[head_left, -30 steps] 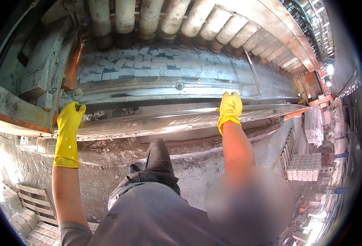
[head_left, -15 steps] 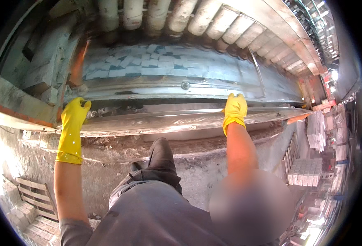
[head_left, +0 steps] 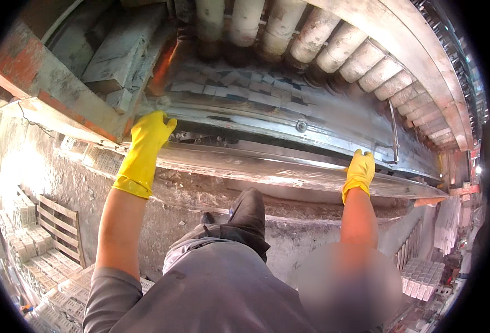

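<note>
Metal plate [head_left: 289,169], long and shiny, lies along the ledge of a kiln opening.
Left hand [head_left: 147,136] and right hand [head_left: 360,169], yellow-gloved, fingers curled gripping its near edge at opposite ends; open dusty floor [head_left: 56,166] below.

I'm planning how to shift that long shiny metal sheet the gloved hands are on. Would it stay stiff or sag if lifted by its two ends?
The metal sheet looks long and thin, so it would probably flex or sag between the left hand and right hand. Its glossy surface may be slippery under rubber gloves. Its length suggests it is awkward, likely heavy for one person.
</note>
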{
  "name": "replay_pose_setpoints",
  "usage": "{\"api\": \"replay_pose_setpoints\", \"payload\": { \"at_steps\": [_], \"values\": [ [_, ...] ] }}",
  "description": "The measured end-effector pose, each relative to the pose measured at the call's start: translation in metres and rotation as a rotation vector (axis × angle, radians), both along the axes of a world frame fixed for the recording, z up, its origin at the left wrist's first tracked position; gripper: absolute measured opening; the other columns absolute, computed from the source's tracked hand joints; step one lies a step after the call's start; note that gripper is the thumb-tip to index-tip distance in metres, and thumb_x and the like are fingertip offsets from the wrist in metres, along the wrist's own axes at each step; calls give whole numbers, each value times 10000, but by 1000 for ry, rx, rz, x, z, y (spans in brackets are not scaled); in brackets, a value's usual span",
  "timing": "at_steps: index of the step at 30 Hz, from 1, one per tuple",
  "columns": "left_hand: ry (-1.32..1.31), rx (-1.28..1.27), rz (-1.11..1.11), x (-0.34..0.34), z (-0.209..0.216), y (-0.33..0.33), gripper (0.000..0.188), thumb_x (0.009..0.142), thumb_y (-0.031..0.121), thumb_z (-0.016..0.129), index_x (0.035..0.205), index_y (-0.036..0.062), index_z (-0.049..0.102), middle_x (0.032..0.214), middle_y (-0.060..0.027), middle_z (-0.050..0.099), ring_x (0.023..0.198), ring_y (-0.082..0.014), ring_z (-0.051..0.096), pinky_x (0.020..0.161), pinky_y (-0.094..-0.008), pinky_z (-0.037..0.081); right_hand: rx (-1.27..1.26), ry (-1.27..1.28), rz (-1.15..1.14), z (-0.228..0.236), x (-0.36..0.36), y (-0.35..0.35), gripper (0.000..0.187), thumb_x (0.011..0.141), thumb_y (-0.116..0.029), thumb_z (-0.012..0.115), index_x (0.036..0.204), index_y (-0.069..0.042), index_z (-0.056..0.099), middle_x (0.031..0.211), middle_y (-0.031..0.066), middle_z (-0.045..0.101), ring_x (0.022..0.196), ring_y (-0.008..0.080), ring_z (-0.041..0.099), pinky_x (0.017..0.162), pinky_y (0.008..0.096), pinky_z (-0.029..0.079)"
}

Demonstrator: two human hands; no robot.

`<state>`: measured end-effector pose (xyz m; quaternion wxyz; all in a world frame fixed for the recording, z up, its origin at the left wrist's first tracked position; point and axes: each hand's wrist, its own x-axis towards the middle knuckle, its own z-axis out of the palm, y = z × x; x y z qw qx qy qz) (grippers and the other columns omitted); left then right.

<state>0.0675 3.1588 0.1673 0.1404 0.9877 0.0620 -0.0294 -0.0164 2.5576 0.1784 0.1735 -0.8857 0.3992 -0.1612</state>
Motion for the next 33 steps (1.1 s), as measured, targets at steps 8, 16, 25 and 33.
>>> {"api": "replay_pose_setpoints", "payload": {
  "at_steps": [8, 16, 25, 33],
  "values": [
    [25, 7, -2, 4, 0, 1, 519, 953, 522, 690, 1229, 83, 718, 1239, -162, 737, 1194, -364, 674, 987, -485, 527, -7, -36, 12, -5, 2, -3, 576, 1040, -384, 521, 1410, 53, 581, 1044, 270, 762, 656, 343, 762, 708, 435, 598],
    [94, 15, 24, 7, 5, 1, 540, 972, 530, 661, 1264, 79, 709, 1282, -171, 726, 1240, -359, 658, 1029, -476, 518, 37, -33, 27, 3, 6, 8, 572, 1048, -375, 525, 1394, 77, 576, 1063, 284, 755, 637, 346, 758, 682, 420, 596],
    [88, -1, 15, 9, 15, -7, 525, 971, 518, 668, 1244, 73, 716, 1253, -165, 737, 1217, -353, 670, 1014, -465, 522, -182, 1, 38, -29, 7, -36, 557, 1041, -367, 532, 1371, 78, 596, 1065, 284, 755, 653, 347, 760, 671, 416, 603],
    [51, -3, 14, 7, 13, -2, 492, 968, 507, 672, 1187, 70, 731, 1199, -163, 750, 1158, -358, 689, 974, -474, 530, 134, -47, -6, 15, 10, 19, 538, 1044, -352, 532, 1363, 75, 608, 1080, 289, 752, 721, 359, 770, 672, 425, 619]
  ]
}}
